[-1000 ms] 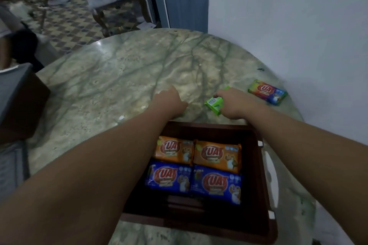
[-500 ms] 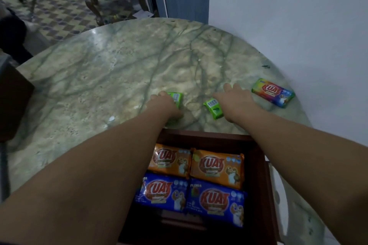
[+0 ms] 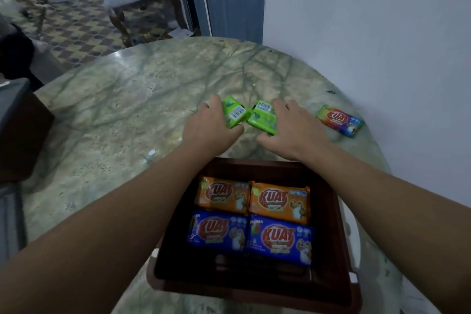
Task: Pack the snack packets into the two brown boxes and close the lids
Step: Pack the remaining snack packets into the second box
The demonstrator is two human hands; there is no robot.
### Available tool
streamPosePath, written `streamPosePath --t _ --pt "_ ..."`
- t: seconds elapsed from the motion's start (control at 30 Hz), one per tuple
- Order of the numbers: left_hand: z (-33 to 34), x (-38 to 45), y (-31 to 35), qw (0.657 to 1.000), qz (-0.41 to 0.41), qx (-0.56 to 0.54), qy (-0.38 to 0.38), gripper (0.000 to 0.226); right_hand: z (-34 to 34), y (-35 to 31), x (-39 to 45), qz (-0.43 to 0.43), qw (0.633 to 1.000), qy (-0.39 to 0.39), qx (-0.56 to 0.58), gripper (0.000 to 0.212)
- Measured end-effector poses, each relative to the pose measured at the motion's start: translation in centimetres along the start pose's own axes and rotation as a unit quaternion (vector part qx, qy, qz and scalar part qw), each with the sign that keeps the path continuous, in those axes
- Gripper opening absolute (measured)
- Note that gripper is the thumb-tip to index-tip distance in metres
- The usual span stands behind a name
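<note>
Just beyond the far rim of the open brown box (image 3: 331, 211), two green snack packets lie side by side on the desk (image 3: 114, 122), their inner ends touching. Each is held by one hand. The left hand (image 3: 211, 127) grips the left green packet (image 3: 233, 115), thumb curled under its near edge and fingers (image 3: 212, 100) wrapped over its far left side, so the barcoded face tilts up. The right hand (image 3: 293, 127) holds the right green packet (image 3: 262, 120) with its thumb at the near edge and its fingers (image 3: 277, 104) curved over the far right end.

Inside the box, at 6 o'clock from the hands, four packets lie flat in two rows: two orange packets (image 3: 252, 199) on the far row and two blue packets (image 3: 251, 237) on the near row, each pair touching edge to edge. Dark floor of the box shows between the blue row and the near wall.

At 3 o'clock from the right hand, near the wall, a rainbow-coloured packet (image 3: 340, 120) lies flat on the desk, apart from the hand. At 9 o'clock, on the desk's left edge, stands a second brown box (image 3: 23, 140), only partly in view; whether it holds anything I cannot tell.
</note>
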State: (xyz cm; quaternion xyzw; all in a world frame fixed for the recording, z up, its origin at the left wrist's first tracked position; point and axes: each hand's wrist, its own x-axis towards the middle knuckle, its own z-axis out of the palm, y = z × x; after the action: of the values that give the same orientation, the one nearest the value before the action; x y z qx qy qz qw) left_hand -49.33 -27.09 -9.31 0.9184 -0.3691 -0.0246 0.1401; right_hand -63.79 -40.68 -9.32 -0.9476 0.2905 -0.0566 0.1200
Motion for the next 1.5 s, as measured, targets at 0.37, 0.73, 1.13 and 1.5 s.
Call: streamPosePath --t 0.37,0.73,1.13,1.5 --pt "-3.3 -10.3 -2.7 0.98 0.196 0.02 0.035 0.07 -1.3 -1.4 -9.9 -0.034 0.996 0.08 0.023 0.078" --pt "0.1 -12.5 -5.1 0.956 0.281 0.074 -0.046 0.087 0.3 0.8 -13.5 -0.116 0.988 -0.074 -0.07 0.084" --pt "-0.1 -12.6 -5.8 0.962 0.272 -0.012 -0.024 0.069 0.7 1.0 -13.6 -0.13 0.988 -0.058 -0.064 0.09" --pt "-0.5 -12.8 -5.6 0.95 0.307 0.003 -0.049 0.044 0.9 1.2 -13.3 -0.121 0.99 -0.066 -0.04 0.076"
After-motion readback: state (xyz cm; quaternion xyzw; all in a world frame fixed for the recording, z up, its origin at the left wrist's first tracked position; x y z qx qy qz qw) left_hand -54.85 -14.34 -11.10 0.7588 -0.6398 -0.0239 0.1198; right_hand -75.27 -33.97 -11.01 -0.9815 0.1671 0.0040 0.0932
